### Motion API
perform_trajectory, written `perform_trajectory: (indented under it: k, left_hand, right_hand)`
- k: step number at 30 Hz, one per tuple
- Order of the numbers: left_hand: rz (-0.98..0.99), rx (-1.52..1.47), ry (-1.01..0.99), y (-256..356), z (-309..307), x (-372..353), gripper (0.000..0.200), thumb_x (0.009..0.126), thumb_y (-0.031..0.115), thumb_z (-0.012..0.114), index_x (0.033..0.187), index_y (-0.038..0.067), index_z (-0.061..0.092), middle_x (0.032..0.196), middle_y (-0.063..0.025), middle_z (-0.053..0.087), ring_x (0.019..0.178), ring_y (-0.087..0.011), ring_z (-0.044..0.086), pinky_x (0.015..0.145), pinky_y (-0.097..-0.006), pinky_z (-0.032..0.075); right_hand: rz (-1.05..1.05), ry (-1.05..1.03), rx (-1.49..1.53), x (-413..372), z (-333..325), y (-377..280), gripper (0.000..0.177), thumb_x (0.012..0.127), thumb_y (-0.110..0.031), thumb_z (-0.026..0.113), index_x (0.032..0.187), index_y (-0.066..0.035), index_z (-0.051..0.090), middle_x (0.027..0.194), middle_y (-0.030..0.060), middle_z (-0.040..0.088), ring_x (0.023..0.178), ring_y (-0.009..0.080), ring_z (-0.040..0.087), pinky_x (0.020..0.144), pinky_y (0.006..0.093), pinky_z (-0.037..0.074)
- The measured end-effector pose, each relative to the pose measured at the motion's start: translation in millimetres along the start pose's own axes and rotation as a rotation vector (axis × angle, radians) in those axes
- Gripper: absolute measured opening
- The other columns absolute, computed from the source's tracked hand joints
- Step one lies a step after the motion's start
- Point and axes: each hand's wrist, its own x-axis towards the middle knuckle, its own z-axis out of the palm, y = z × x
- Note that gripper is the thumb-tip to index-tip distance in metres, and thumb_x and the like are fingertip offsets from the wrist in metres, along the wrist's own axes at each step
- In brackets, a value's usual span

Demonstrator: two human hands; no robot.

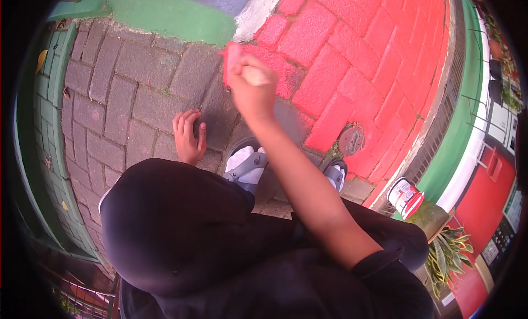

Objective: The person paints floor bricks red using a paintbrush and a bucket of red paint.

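My right hand (252, 81) is closed around a red-coated paintbrush (231, 57), slightly blurred. The brush is at the edge where the red-painted pavers (316, 38) meet the bare grey-brown pavers (146, 66), close to the end of a pale kerb (258, 13). To the left, my left hand (190, 138) has its fingers apart and bent, resting on or just over the bare pavers, with nothing in it. Between my arms a foot in a grey sandal (246, 166) shows. Dark clothing over my knee hides the left forearm.
A white paint tub (405, 198) with red paint on it stands to the right, beside a potted plant (440, 258). A round metal cover (351, 139) is set in the red pavers. A drain grate (440, 121) and green kerb (465, 121) run along the right.
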Motion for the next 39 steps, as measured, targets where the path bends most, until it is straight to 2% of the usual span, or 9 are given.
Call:
perform_trajectory:
  k: [2, 8, 14, 19, 23, 29, 32, 38, 39]
  left_hand:
    - [0.010, -0.002, 0.009, -1, 1, 0, 0.025, 0.094, 0.008, 0.066, 0.118, 0.002, 0.062, 0.125, -0.0145, 0.066, 0.121, -0.0384, 0.056, 0.110, -0.0507, 0.039]
    - [0.014, 0.008, 0.028, 0, -1, -1, 0.025, 0.094, 0.009, 0.066, 0.118, 0.002, 0.062, 0.124, -0.0149, 0.066, 0.121, -0.0388, 0.056, 0.109, -0.0514, 0.040]
    - [0.033, 0.011, 0.026, 2, 2, -3, 0.026, 0.093, 0.008, 0.067, 0.118, 0.002, 0.063, 0.124, -0.0152, 0.067, 0.120, -0.0392, 0.057, 0.109, -0.0516, 0.040]
    - [0.035, 0.017, 0.045, 4, -2, 2, 0.028, 0.091, 0.008, 0.071, 0.117, 0.004, 0.063, 0.123, -0.0139, 0.066, 0.118, -0.0403, 0.057, 0.107, -0.0517, 0.042]
    - [-0.001, -0.006, 0.024, 5, -4, 2, 0.026, 0.092, 0.007, 0.068, 0.118, 0.002, 0.062, 0.123, -0.0158, 0.066, 0.119, -0.0396, 0.057, 0.109, -0.0519, 0.041]
    - [-0.010, 0.006, 0.013, 3, -2, 1, 0.028, 0.092, 0.009, 0.069, 0.118, 0.003, 0.062, 0.123, -0.0154, 0.066, 0.119, -0.0400, 0.057, 0.109, -0.0520, 0.041]
    - [-0.001, 0.007, -0.010, 2, -3, 1, 0.028, 0.092, 0.009, 0.069, 0.119, 0.003, 0.062, 0.123, -0.0152, 0.066, 0.118, -0.0402, 0.057, 0.108, -0.0521, 0.041]
    - [-0.014, 0.014, 0.006, 3, -4, 4, 0.030, 0.087, 0.006, 0.073, 0.116, 0.005, 0.064, 0.122, -0.0115, 0.066, 0.117, -0.0399, 0.057, 0.104, -0.0490, 0.045]
    - [-0.019, 0.008, 0.009, 4, -4, 4, 0.030, 0.087, 0.006, 0.073, 0.116, 0.005, 0.064, 0.122, -0.0114, 0.066, 0.117, -0.0398, 0.057, 0.103, -0.0487, 0.046]
  right_hand:
    - [0.193, 0.046, 0.140, -2, -33, 27, 0.013, 0.087, 0.002, 0.073, 0.083, -0.006, 0.065, 0.080, -0.0020, 0.066, 0.071, 0.0092, 0.067, 0.059, 0.0275, 0.053]
    - [0.354, 0.159, 0.189, -8, -142, 49, 0.016, 0.094, -0.003, 0.071, 0.081, -0.006, 0.064, 0.071, -0.0017, 0.063, 0.062, 0.0066, 0.059, 0.053, 0.0244, 0.046]
    - [-0.013, -0.027, -0.462, 1, -89, 11, 0.015, 0.088, -0.007, 0.076, 0.078, -0.002, 0.066, 0.059, 0.0018, 0.055, 0.057, 0.0082, 0.055, 0.052, 0.0318, 0.042]
    - [-0.284, -0.167, -0.168, 25, -29, -10, 0.016, 0.089, -0.005, 0.075, 0.076, -0.006, 0.066, 0.060, 0.0022, 0.056, 0.060, 0.0070, 0.060, 0.052, 0.0312, 0.043]
    - [0.277, -0.088, 0.241, 36, -60, 31, 0.024, 0.090, -0.003, 0.077, 0.074, -0.009, 0.059, 0.070, -0.0055, 0.060, 0.061, 0.0051, 0.058, 0.052, 0.0258, 0.043]
    - [0.268, -0.008, -0.051, 32, -122, 7, 0.014, 0.087, 0.001, 0.077, 0.080, -0.005, 0.066, 0.071, -0.0040, 0.062, 0.068, 0.0055, 0.061, 0.057, 0.0239, 0.046]
    - [0.048, -0.230, 0.015, 35, -102, -2, 0.034, 0.088, -0.003, 0.080, 0.069, -0.007, 0.052, 0.069, -0.0030, 0.057, 0.067, 0.0057, 0.057, 0.060, 0.0260, 0.049]
    - [-0.204, -0.644, -0.138, 60, -64, 1, 0.027, 0.087, -0.005, 0.076, 0.070, -0.004, 0.055, 0.064, 0.0023, 0.057, 0.067, 0.0076, 0.058, 0.063, 0.0301, 0.048]
    - [-0.174, -0.720, -0.232, 65, -75, 3, 0.013, 0.085, -0.007, 0.074, 0.077, -0.005, 0.064, 0.066, 0.0099, 0.060, 0.063, 0.0175, 0.060, 0.061, 0.0338, 0.048]
